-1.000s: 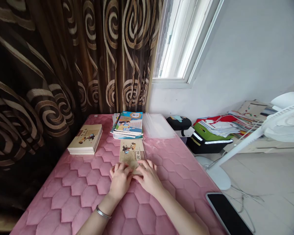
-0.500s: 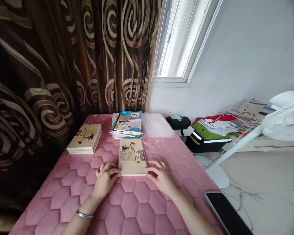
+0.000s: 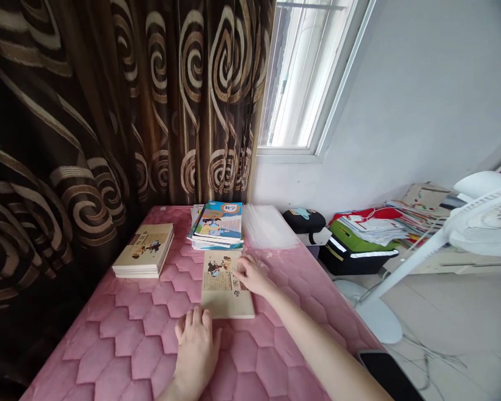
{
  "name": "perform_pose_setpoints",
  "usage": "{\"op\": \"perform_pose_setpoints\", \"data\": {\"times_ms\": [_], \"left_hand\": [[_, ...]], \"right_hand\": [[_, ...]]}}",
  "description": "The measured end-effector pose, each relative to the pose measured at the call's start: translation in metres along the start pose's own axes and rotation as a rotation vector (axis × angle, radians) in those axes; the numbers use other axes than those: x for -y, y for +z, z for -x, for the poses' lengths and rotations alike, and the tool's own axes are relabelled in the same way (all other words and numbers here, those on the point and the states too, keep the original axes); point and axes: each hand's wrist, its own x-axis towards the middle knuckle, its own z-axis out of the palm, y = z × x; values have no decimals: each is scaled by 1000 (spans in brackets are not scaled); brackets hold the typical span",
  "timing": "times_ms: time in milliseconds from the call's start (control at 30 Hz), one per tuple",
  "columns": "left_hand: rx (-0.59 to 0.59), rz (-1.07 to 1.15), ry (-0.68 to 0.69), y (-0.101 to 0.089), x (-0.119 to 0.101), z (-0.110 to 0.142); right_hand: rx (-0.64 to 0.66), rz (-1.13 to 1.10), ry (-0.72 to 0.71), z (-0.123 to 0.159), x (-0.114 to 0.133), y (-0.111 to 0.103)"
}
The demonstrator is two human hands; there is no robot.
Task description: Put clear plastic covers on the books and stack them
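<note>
A cream-covered book (image 3: 223, 303) with ink-style figures and Chinese characters lies flat on the pink quilted surface. My right hand (image 3: 254, 275) is over its upper right part, fingers bent and slightly apart above the cover; whether the fingertips touch it I cannot tell. Just off the book's lower left corner, my left hand (image 3: 197, 340) rests palm down on the quilting, fingers spread a little and holding nothing. To the left sits a stack of similar cream books (image 3: 144, 250). Behind the book stands a pile of textbooks (image 3: 219, 223) with a blue illustrated cover on top.
Clear plastic sheets (image 3: 269, 225) lie right of the textbooks. A black phone-like device (image 3: 388, 373) is at the right edge. Beyond it are a white fan (image 3: 476, 211), a black and green box (image 3: 354, 256) with papers, and a black case (image 3: 303, 223). A patterned curtain (image 3: 183, 100) hangs behind.
My right hand has moved from the book's lower right corner up over its cover. My left hand has left the lower left corner and come back toward me. The view has tilted slightly upward.
</note>
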Motion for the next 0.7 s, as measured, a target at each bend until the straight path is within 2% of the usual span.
{"op": "perform_pose_setpoints", "data": {"times_ms": [100,167,233,333,533,700], "left_hand": [[-15,37,-32,11,-10,14],[-24,74,-51,19,-13,22],[-4,106,-73,27,-15,26],[90,145,-95,33,-19,28],[221,187,-226,19,-20,19],[229,334,-275,14,5,2]], "right_hand": [[24,63,59,-40,1,6],[41,78,85,-57,1,11],[63,95,116,-68,1,14],[80,116,156,-74,1,17],[90,118,222,-66,-8,5],[61,96,328,-19,-29,-9]]}}
